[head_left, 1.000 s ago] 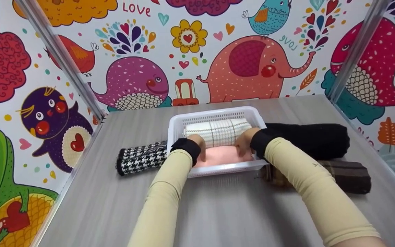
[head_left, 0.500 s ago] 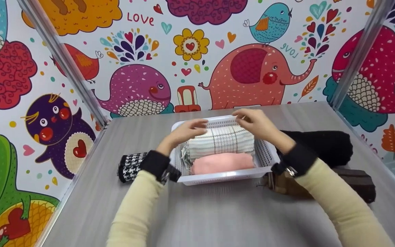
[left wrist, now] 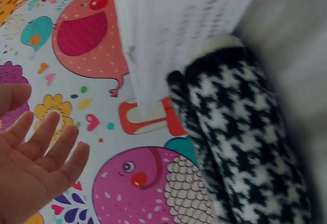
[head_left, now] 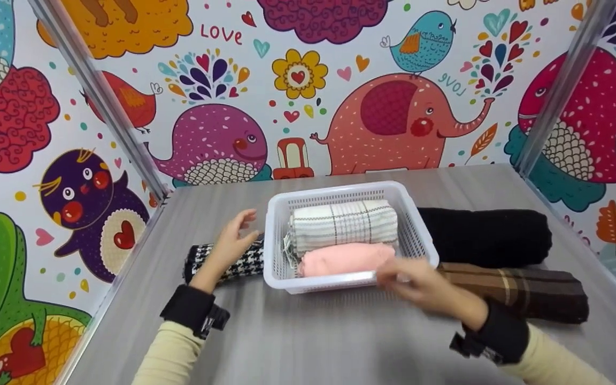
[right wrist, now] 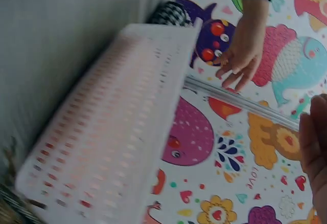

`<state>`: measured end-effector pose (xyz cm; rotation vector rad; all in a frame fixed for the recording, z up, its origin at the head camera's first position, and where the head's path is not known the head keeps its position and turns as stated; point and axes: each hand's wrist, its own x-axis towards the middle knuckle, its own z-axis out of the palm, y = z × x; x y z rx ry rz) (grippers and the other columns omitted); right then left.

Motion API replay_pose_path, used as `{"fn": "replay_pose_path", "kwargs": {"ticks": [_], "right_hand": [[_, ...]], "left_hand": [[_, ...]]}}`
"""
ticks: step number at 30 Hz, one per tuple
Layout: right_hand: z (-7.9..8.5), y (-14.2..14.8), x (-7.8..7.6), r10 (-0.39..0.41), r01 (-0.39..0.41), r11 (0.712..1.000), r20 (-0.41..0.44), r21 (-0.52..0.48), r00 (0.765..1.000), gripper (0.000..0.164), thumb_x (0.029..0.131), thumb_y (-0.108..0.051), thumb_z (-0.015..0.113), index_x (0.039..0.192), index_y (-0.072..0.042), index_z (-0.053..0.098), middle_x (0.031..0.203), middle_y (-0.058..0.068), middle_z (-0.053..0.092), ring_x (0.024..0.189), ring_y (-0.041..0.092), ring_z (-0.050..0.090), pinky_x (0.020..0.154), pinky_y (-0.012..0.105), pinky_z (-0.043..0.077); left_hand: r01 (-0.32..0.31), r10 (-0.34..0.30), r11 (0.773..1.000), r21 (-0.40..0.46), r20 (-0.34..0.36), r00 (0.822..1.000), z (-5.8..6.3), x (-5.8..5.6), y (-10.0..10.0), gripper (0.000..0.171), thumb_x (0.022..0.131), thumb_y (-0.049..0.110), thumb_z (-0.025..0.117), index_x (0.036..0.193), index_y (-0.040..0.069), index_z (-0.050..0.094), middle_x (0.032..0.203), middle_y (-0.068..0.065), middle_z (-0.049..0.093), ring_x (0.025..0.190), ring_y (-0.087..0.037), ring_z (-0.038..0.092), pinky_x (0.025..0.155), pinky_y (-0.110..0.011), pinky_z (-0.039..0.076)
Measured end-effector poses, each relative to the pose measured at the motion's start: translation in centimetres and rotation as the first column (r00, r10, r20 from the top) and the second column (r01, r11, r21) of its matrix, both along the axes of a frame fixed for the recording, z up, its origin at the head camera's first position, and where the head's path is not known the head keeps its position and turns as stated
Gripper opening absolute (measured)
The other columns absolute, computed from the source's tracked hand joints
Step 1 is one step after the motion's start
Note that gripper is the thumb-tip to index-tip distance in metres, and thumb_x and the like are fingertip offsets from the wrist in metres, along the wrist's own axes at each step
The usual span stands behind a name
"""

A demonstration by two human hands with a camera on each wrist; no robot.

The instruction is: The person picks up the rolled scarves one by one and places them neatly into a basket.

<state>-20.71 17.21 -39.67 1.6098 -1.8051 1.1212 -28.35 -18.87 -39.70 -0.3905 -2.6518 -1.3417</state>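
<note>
A white plastic basket [head_left: 273, 235] holds a fringed roll of white plaid cloth [head_left: 345, 224] with a roll of pink cloth [head_left: 345, 259] in front of it. My left hand [head_left: 231, 240] hovers left of the basket, fingers spread, overlapping a black-and-white houndstooth cloth roll [left wrist: 245, 132] in the head view. The left wrist view has that left hand [left wrist: 38, 168] with nothing in it. My right hand [head_left: 425, 286], blurred, is at the basket's front right corner with fingers loosely bent. In the right wrist view only part of the right hand [right wrist: 316, 147] shows, beside the basket wall [right wrist: 112, 121].
To the right of the basket lies a thick black cloth roll [head_left: 484, 235], with a brown plaid roll [head_left: 543, 294] in front of it. All stand on a grey table [head_left: 308, 342] whose back and sides are bounded by cartoon-printed walls [head_left: 297, 32] with metal posts.
Both hands have come up out of the basket and moved apart, the left to its left side, the right to its front right corner. The two rolls stay inside.
</note>
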Motion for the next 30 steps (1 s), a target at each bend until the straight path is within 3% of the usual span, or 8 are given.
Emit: {"fn": "replay_pose_path", "kwargs": {"ticks": [2,4,7,11,14,17,23,30], "right_hand": [[-1.9,-0.1,0.6,0.063,-0.057,0.994,-0.068,0.094,0.996,0.013,0.082,0.008,0.055,0.092,0.002,0.061,0.083,0.008,0.063,0.075,0.014,0.062,0.074,0.017,0.049],[-4.2,0.3,0.5,0.085,-0.065,0.975,-0.085,0.213,0.993,0.016,0.086,0.003,0.053,0.098,-0.002,0.062,0.088,0.004,0.064,0.080,0.011,0.062,0.076,0.016,0.049],[-7.7,1.5,-0.3,0.048,-0.010,0.935,-0.099,0.353,0.994,0.022,0.086,0.001,0.053,0.105,-0.008,0.061,0.094,0.000,0.062,0.085,0.007,0.060,0.075,0.015,0.048],[-9.8,2.9,-1.4,-0.036,0.094,0.907,-0.147,0.411,0.988,0.020,0.088,-0.002,0.053,0.103,-0.011,0.062,0.092,-0.002,0.062,0.083,0.007,0.060,0.072,0.018,0.048],[-10.2,3.6,-1.9,-0.079,0.134,0.904,-0.149,0.406,0.986,0.018,0.090,-0.005,0.050,0.101,-0.010,0.063,0.090,-0.003,0.062,0.081,0.007,0.061,0.069,0.018,0.048],[-10.0,3.9,-2.0,-0.096,0.140,0.903,-0.128,0.405,0.987,0.019,0.091,-0.005,0.049,0.102,-0.010,0.063,0.091,-0.004,0.063,0.082,0.007,0.062,0.069,0.018,0.048],[-9.2,4.1,-1.9,-0.107,0.143,0.906,-0.110,0.398,0.988,0.020,0.090,-0.005,0.050,0.102,-0.010,0.064,0.090,-0.004,0.064,0.082,0.006,0.062,0.069,0.018,0.048],[-9.1,4.1,-1.6,-0.123,0.141,0.910,-0.072,0.391,0.990,0.018,0.090,-0.004,0.051,0.102,-0.010,0.063,0.086,-0.002,0.063,0.078,0.005,0.060,0.067,0.016,0.047]], "left_hand": [[-0.048,0.054,0.991,-0.123,0.051,0.997,-1.0,0.2,-1.0,0.053,0.086,0.009,0.058,0.135,0.000,0.039,0.133,-0.022,0.044,0.120,-0.038,0.042,0.099,-0.051,0.035],[-0.074,0.098,0.971,-0.226,0.095,0.991,-1.9,0.1,-2.0,0.058,0.086,0.010,0.058,0.138,0.000,0.034,0.137,-0.023,0.038,0.125,-0.040,0.036,0.100,-0.053,0.032],[-0.094,0.153,0.934,-0.346,0.147,0.977,-3.1,-0.3,-3.2,0.069,0.083,0.013,0.062,0.141,0.002,0.028,0.142,-0.025,0.030,0.128,-0.044,0.029,0.103,-0.058,0.023],[-0.067,0.205,0.867,-0.494,0.231,0.951,-4.8,-0.8,-4.7,0.095,0.074,0.025,0.074,0.146,0.006,0.015,0.145,-0.030,0.016,0.131,-0.053,0.010,0.101,-0.068,-0.003],[-0.036,0.245,0.808,-0.589,0.279,0.929,-6.1,-1.2,-5.8,0.111,0.068,0.031,0.079,0.147,0.007,0.006,0.146,-0.032,0.007,0.130,-0.056,-0.006,0.094,-0.071,-0.013],[-0.045,0.276,0.763,-0.644,0.263,0.925,-7.4,-1.6,-6.5,0.111,0.065,0.030,0.082,0.147,0.006,0.010,0.146,-0.033,0.008,0.130,-0.056,-0.007,0.094,-0.073,-0.010],[-0.118,0.309,0.713,-0.691,0.158,0.938,-9.2,-2.4,-6.8,0.093,0.064,0.025,0.082,0.140,0.006,0.032,0.138,-0.031,0.029,0.129,-0.053,0.015,0.094,-0.075,0.001],[-0.134,0.315,0.663,-0.736,0.112,0.943,-9.4,-2.5,-6.5,0.079,0.070,0.022,0.075,0.138,0.006,0.037,0.132,-0.030,0.039,0.123,-0.051,0.028,0.092,-0.075,0.010]]}}
